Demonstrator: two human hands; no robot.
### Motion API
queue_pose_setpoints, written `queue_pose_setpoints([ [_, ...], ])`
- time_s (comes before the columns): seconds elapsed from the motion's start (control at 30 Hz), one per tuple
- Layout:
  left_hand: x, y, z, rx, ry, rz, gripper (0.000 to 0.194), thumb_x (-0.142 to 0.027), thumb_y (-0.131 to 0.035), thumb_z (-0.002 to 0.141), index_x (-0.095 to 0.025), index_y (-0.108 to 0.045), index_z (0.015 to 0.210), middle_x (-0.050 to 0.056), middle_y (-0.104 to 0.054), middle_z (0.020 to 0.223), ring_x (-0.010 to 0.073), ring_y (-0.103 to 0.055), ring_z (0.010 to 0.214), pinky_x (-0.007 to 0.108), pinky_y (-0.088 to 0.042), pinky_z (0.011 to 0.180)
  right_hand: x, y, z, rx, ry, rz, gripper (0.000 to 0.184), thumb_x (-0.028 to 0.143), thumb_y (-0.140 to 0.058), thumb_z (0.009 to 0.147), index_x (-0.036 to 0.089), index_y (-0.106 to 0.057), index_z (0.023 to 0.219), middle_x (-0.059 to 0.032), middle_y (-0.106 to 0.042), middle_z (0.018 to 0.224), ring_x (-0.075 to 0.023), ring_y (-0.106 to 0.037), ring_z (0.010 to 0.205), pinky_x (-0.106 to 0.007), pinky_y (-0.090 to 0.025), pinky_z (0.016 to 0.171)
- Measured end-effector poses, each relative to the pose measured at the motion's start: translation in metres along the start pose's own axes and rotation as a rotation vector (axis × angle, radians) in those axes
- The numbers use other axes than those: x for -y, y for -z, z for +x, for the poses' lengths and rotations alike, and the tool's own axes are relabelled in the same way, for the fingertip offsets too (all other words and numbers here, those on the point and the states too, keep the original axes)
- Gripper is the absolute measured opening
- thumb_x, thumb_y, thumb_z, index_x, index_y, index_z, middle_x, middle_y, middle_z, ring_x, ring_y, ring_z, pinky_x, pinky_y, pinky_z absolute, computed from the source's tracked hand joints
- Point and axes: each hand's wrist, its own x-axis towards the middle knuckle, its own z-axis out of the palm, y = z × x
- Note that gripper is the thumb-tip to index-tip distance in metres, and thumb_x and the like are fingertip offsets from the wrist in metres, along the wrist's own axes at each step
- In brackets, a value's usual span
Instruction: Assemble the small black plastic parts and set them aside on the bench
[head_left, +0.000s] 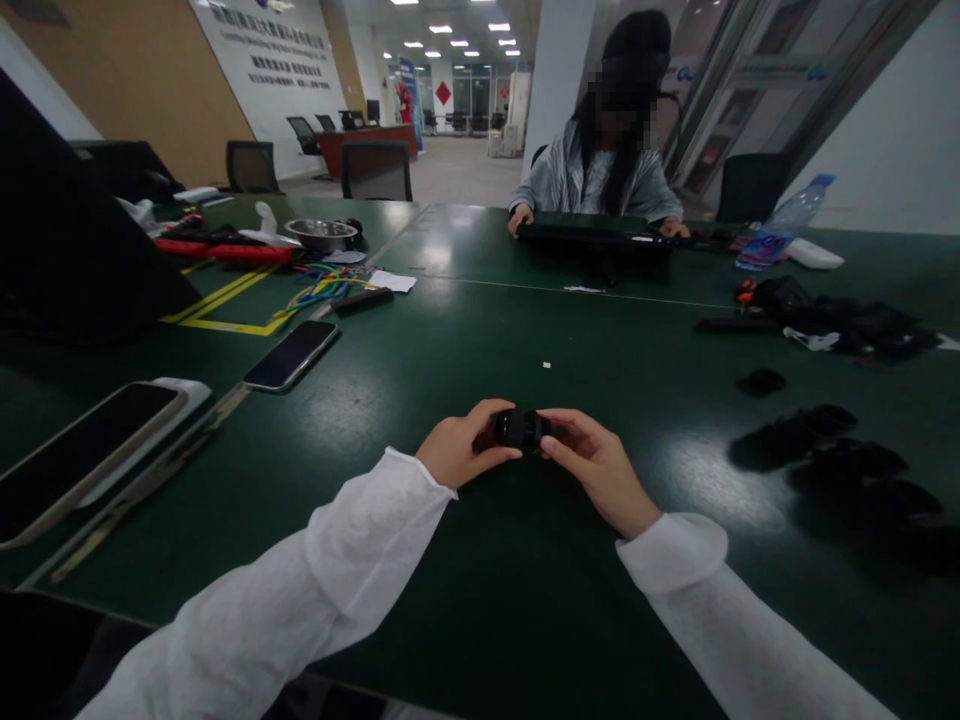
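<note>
Between my two hands, over the middle of the dark green table (450,340), is a small black part (523,430); its exact kind does not show. My left hand (469,445) grips its left end, thumb below and fingers above. On the other end, my right hand (596,460) pinches it between thumb and fingers. Both hands are closed, and the palms hide some of the part. A small pale scrap (547,365) lies on the table beyond them. To the right lie several dark, round-looking pieces (795,435), too dim to make out.
A phone (292,355) and a larger pale-edged device (90,450) lie at left. Behind them are coloured cables (322,285) and a metal bowl (322,235). Across the table a person (600,170) holds a wide black panel (596,237). A plastic bottle (784,225) leans at far right.
</note>
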Motion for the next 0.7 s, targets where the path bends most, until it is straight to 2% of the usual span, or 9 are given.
queue_pose_setpoints([
  [0.07,0.0009,0.0012,0.0008,-0.026,0.001,0.056,0.035,-0.04,-0.051,0.073,-0.017,-0.047,0.1,0.0,-0.054,0.071,0.0119,-0.053,0.057,0.024,-0.043,0.054,0.0028,-0.0008,-0.0013,0.03,0.005,-0.024,0.025,0.024,-0.056,0.069,0.024,-0.054,0.094,-0.0012,-0.055,0.095,-0.0135,-0.056,0.08,-0.032,-0.048,0.073],
  [0.17,0.0019,0.0018,0.0024,-0.118,-0.045,0.104,0.028,-0.04,-0.044,0.077,-0.014,-0.055,0.076,0.004,-0.053,0.077,0.0136,-0.052,0.066,0.025,-0.043,0.059,0.005,-0.0021,-0.003,0.082,0.02,-0.058,0.026,0.024,-0.057,0.069,0.025,-0.053,0.095,-0.0009,-0.054,0.097,-0.0144,-0.055,0.084,-0.032,-0.048,0.075],
  [0.23,0.0007,0.0009,0.0028,-0.165,-0.052,0.076,0.028,-0.038,-0.044,0.078,-0.013,-0.056,0.069,0.006,-0.051,0.083,0.0144,-0.052,0.072,0.027,-0.045,0.063,0.0055,-0.0028,-0.0036,0.083,0.02,-0.07,0.027,0.023,-0.057,0.069,0.025,-0.052,0.095,-0.0008,-0.054,0.098,-0.0144,-0.055,0.086,-0.032,-0.048,0.076],
  [0.33,-0.0039,-0.0016,0.0022,-0.21,-0.017,-0.019,0.023,-0.035,-0.05,0.075,-0.014,-0.054,0.083,0.006,-0.049,0.091,0.0133,-0.053,0.073,0.027,-0.047,0.063,0.0057,-0.0033,-0.0036,0.053,0.016,-0.064,0.027,0.022,-0.058,0.068,0.025,-0.052,0.094,-0.0006,-0.053,0.098,-0.014,-0.055,0.086,-0.031,-0.047,0.077],
  [0.4,-0.0066,-0.003,0.0014,-0.24,-0.012,-0.085,0.025,-0.033,-0.053,0.074,-0.016,-0.05,0.092,0.006,-0.047,0.097,0.0123,-0.053,0.073,0.026,-0.049,0.061,0.0055,-0.0035,-0.0029,0.033,0.013,-0.059,0.027,0.022,-0.059,0.067,0.024,-0.052,0.093,-0.0007,-0.053,0.098,-0.0139,-0.055,0.086,-0.03,-0.047,0.077],
  [0.5,-0.0073,-0.0035,0.001,-0.229,-0.105,-0.116,0.032,-0.032,-0.059,0.068,-0.019,-0.049,0.095,0.007,-0.043,0.105,0.0171,-0.051,0.087,0.028,-0.05,0.063,0.004,-0.0041,-0.001,-0.008,0.005,-0.035,0.026,0.023,-0.06,0.066,0.022,-0.053,0.091,-0.0012,-0.054,0.095,-0.0134,-0.055,0.081,-0.03,-0.048,0.073],
  [0.6,-0.0055,-0.003,0.0014,-0.162,-0.191,-0.125,0.043,-0.026,-0.06,0.068,-0.022,-0.043,0.108,0.008,-0.039,0.113,0.0209,-0.046,0.099,0.029,-0.05,0.066,0.0019,-0.0047,0.0008,-0.038,-0.018,0.029,0.025,0.025,-0.058,0.068,0.021,-0.052,0.092,-0.0016,-0.055,0.09,-0.0118,-0.056,0.071,-0.029,-0.049,0.066],
  [0.7,-0.0041,-0.0022,0.0009,-0.137,-0.155,-0.147,0.046,-0.022,-0.056,0.072,-0.023,-0.038,0.115,0.007,-0.042,0.109,0.0158,-0.053,0.085,0.027,-0.051,0.063,0.0022,-0.0044,0.0009,-0.031,-0.045,0.057,0.024,0.027,-0.056,0.07,0.021,-0.052,0.093,-0.0018,-0.055,0.087,-0.0111,-0.057,0.066,-0.029,-0.049,0.063],
])
